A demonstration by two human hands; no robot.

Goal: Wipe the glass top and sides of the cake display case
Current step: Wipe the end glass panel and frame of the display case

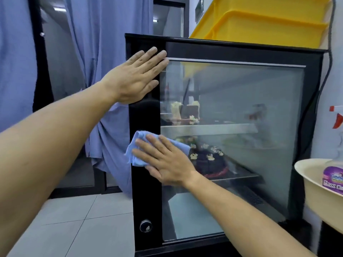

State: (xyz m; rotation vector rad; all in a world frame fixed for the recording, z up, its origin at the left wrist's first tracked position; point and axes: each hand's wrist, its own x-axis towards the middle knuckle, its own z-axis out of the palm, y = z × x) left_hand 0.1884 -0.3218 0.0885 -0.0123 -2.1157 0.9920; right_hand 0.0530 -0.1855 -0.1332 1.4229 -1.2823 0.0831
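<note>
Blue cloth (141,154) under flat right hand (167,160), at glass (241,127) left edge; unwiped pane stretches rightward. Left hand (137,76) flat, bracing frame (144,112).

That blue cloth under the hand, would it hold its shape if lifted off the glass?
Probably not. The blue cloth bunches in soft folds under the right hand, so it looks floppy and light. Flat fingers alone pin it, so it would likely slide down if released.

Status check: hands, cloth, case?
Left hand flat on display case frame, bracing. Right hand flat, pressing blue cloth on side glass. Nothing blocking the glass.
</note>
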